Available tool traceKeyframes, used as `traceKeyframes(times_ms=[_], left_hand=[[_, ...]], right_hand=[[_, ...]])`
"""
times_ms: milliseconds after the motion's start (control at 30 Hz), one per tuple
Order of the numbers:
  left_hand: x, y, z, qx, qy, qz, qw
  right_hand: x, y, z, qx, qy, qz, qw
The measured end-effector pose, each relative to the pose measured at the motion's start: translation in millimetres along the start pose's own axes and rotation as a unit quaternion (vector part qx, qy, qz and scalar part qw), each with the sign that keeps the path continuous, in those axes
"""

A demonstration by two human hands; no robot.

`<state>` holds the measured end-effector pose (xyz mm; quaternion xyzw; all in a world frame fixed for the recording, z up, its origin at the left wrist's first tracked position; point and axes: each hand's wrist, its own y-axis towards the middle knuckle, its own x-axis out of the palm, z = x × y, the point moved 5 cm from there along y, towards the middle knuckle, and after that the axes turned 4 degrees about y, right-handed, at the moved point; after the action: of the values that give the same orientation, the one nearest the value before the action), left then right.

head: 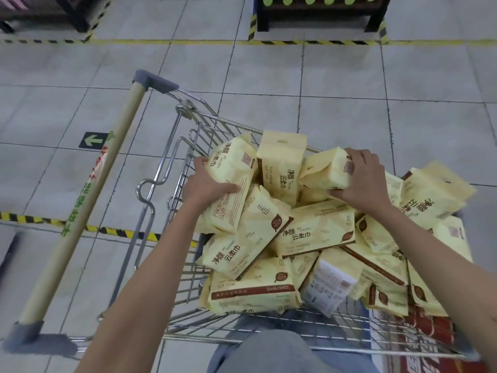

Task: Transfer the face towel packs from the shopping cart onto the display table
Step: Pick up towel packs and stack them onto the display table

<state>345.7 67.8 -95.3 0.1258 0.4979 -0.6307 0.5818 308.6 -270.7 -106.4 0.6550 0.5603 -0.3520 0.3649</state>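
Nearest us: grey trouser legs (279, 351), pressed up to the wire rim of the shopping cart (269, 339).

In the basket: a loose heap of yellow face towel packs (309, 232), lying every way.

Left hand (207, 184): clamped on the left pack (234, 168) at the heap's left edge. Its long axis runs away from us.

Right hand (367, 181): curled over the right pack (325, 170). Its long axis lies crosswise, end pointing left.

Between them: an upright pack (279, 165), hang-hole tab farthest.

Left: cart handle (107, 200).

Beyond, on the tiled floor: arrow sticker (94, 140), striped hazard tape (121, 232), dark wooden stand (320, 12).
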Motion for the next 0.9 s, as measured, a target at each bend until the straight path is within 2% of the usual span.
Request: traceKeyframes(times_ms=[200,300,467,633,900], left_hand=[[-18.7,-34.8,-3.1,0.017,-0.136,0.055,0.989],[-22.8,-60.6,4.0,0.023,-0.241,0.037,0.970],[-2.7,-106.8,14.9,0.007,-0.418,-0.058,0.907],[33.4,-142.9,3.4,-0.036,-0.490,-0.133,0.861],[77.9,-166.5,-14.6,-0.057,-0.497,-0.206,0.841]], right_hand=[[-33.2,-15.5,-16.3,0.013,0.111,0.091,0.990],[-48.0,-27.1,-27.1,0.036,0.233,0.095,0.967],[-57.4,-58.8,-36.3,0.129,0.404,0.062,0.904],[-53.3,-102.6,-22.0,0.223,0.511,0.051,0.829],[-34.2,-168.1,0.0,0.334,0.579,0.084,0.739]])
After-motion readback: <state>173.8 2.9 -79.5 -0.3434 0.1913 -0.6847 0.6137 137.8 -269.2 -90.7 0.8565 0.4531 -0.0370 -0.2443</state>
